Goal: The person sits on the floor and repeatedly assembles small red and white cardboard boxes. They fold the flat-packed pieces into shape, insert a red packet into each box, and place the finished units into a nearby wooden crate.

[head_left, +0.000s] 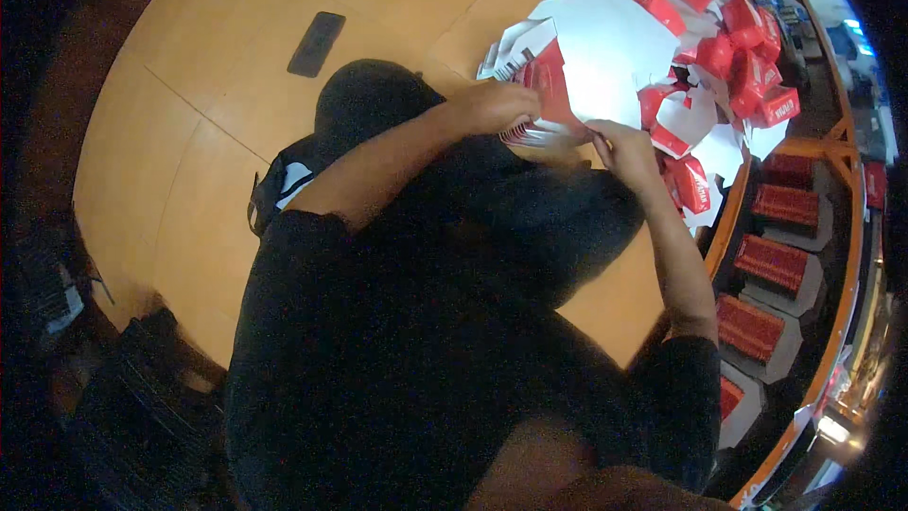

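Left hand (494, 106) curled over the near edge of a red-and-white flat carton blank (577, 76), fingers bent and closed on a thin stack of folded card beneath it; knuckles up, thumb side hidden. Right hand (626, 153) meets the same blank from the other side, fingers drawn together in a pinch on its lower right edge; fingertips partly hidden by card, so the exact contact cannot be told. The blank sits at the near edge of a big heap of red and white cartons (719, 47) that fills the far right of the wooden table (189, 161). Both hands close together, nearly touching across the blank. Table's right rim runs just beside the right forearm, with red stacks on shelves (771, 265) below and beyond it. Open room lies to the left: bare tabletop, only a dark phone (316, 44) lying flat, well apart from the hands. Black cloth or bag (378, 104) lies under the left forearm.
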Available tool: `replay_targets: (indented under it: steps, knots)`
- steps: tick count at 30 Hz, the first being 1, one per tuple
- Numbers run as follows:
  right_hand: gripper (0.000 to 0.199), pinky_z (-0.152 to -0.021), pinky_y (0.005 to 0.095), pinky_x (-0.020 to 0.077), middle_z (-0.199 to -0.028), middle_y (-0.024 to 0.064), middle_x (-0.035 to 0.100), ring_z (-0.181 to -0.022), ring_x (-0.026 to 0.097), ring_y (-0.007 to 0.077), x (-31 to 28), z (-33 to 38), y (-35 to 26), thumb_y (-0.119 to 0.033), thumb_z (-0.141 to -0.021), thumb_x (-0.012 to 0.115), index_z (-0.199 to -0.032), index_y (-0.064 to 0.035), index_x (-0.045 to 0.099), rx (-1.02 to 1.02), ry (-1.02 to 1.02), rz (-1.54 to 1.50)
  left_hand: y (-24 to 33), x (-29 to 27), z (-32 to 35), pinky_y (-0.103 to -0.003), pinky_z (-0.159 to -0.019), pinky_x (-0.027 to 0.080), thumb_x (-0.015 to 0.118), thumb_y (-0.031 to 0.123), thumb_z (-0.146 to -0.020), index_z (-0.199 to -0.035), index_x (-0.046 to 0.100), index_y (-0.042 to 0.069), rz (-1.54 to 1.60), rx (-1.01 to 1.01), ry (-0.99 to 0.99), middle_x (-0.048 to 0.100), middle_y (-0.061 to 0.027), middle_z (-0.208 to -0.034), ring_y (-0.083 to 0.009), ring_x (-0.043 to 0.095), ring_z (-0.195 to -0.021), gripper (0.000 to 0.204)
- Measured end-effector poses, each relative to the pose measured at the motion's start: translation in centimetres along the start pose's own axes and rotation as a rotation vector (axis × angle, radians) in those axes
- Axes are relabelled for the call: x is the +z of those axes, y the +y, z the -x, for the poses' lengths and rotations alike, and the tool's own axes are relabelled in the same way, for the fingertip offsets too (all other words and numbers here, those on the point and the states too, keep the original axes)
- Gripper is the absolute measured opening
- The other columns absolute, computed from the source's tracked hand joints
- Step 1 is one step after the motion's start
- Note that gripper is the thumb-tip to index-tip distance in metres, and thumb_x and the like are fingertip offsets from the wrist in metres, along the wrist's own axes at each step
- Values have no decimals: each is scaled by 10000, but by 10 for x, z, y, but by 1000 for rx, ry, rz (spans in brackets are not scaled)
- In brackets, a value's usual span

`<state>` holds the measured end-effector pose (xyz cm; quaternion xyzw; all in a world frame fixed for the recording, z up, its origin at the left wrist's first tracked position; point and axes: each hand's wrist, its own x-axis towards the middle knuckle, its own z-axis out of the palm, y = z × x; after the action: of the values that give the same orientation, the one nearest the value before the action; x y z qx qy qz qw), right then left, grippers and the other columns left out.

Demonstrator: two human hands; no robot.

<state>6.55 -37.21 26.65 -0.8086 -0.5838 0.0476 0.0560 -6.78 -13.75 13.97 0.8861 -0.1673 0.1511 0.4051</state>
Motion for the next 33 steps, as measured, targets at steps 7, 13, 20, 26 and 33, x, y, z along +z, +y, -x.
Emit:
replay_targets:
  steps: [7, 13, 20, 26, 33]
  knots:
    - [204, -732, 393, 558, -989, 150, 707, -851, 695, 323, 3, 5, 7, -108, -861, 662, -1061, -93, 697, -100, 151, -79, 12, -12, -7, -474, -726, 505, 603, 158, -875, -918, 569, 74, -23, -148, -52, 622, -159, -840, -370, 638, -826, 100]
    - [226, -793, 379, 556, -983, 112, 726, -884, 706, 270, 0, 0, -8, -51, -814, 664, -1032, -79, 713, -178, 172, -63, 2, -7, 4, -492, -717, 504, 590, 164, -893, -902, 556, 68, -65, -56, 0, 606, -170, -809, -406, 628, -804, 103]
    - [237, -779, 398, 555, -1004, 112, 718, -874, 694, 308, 21, -2, 11, -93, -837, 653, -1064, -138, 706, -80, 61, -88, 6, -9, 5, -465, -708, 519, 626, 148, -877, -897, 577, 65, 155, -13, 102, 626, -157, -800, -378, 647, -774, 98]
    - [231, -749, 411, 551, -997, 116, 713, -852, 684, 327, 31, -2, 11, -137, -855, 644, -1080, -166, 690, 26, -14, 11, 8, -10, 7, -442, -731, 528, 669, 175, -860, -927, 615, 79, 73, -48, 53, 662, -133, -841, -342, 666, -795, 128]
    - [201, -728, 433, 527, -921, 149, 687, -827, 661, 355, 14, -17, -25, -197, -866, 646, -1021, -74, 680, -148, 131, -124, 11, -7, 4, -443, -776, 526, 662, 203, -867, -947, 630, 79, -22, -19, 58, 668, -123, -872, -332, 663, -837, 151]
